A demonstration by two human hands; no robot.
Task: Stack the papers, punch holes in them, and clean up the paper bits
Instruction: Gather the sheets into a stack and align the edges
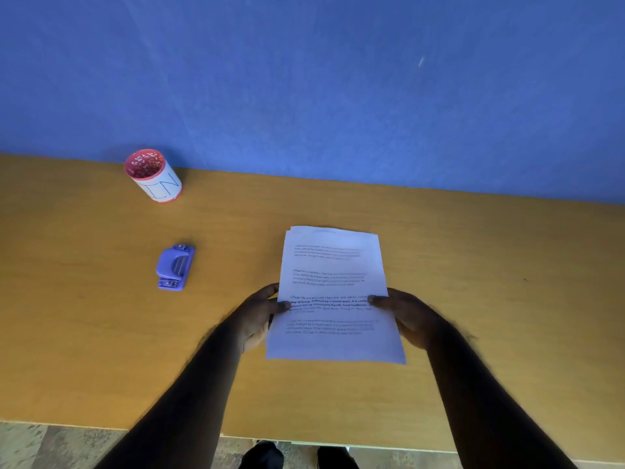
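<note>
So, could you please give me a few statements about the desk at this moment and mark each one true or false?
1. Both hands hold the stack of papers, the left hand at its left edge and the right hand at its right edge. True.
2. The hole punch is sitting on top of the papers. False: it lies on the table, apart from the papers, to their left.
3. The red and white cup stands upright near the blue wall. True.
4. The cup is closer to the person than the hole punch. False: it stands farther back, beyond the punch.
5. The top sheet is blank. False: it carries blocks of printed text.
</note>
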